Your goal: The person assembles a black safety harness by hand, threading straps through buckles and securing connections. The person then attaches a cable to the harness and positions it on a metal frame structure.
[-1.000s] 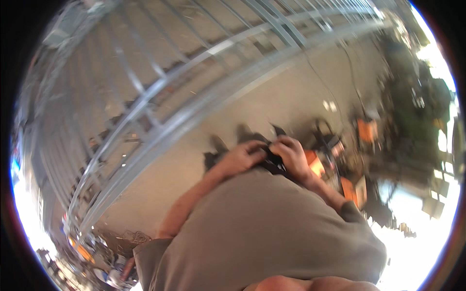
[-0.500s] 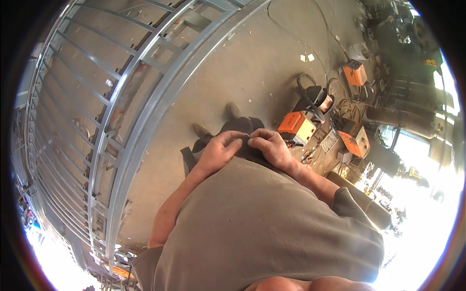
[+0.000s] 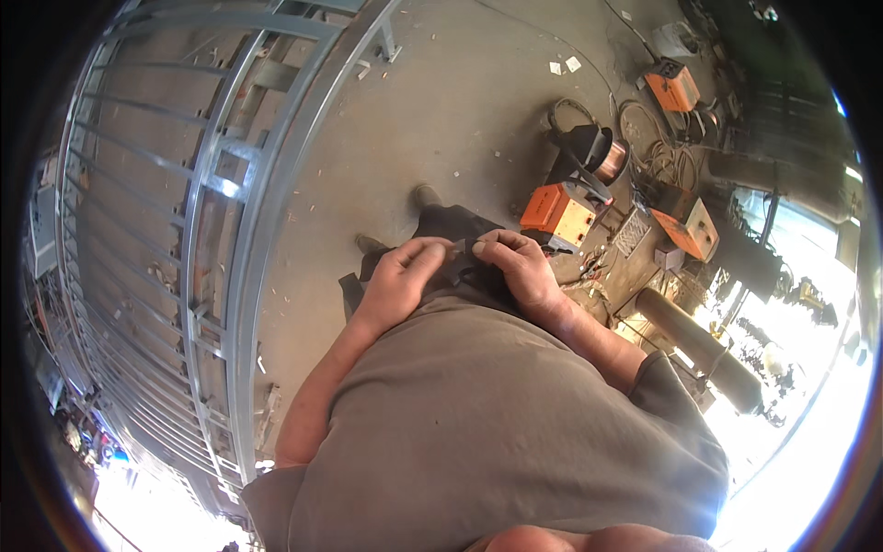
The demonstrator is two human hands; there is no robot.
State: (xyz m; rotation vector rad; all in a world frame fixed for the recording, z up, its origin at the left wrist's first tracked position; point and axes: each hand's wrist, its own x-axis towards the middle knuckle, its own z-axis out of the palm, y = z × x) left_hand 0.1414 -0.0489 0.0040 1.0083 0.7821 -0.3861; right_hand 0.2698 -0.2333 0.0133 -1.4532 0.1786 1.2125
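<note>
At waist height in front of my dark trousers, my left hand [image 3: 402,279] and my right hand [image 3: 522,269] face each other with a narrow gap between. The left thumb and fingers are pinched together. My right hand makes a similar pinch, its fingers curled in. A small greyish piece [image 3: 462,247] shows between the fingertips, too small and dark against the trousers for me to name. Which fingertips press on it is hard to see.
A long grey metal frame with bars [image 3: 244,276] runs along the left. To the right stand an orange welding machine [image 3: 559,217], a wire spool [image 3: 611,162], two more orange machines and tangled cables. A gas cylinder [image 3: 699,350] lies at the lower right.
The fingertips have drawn slightly apart, the left hand moving left, and the greyish piece shows more between them. The view has shifted, so the metal frame and machines appear turned.
</note>
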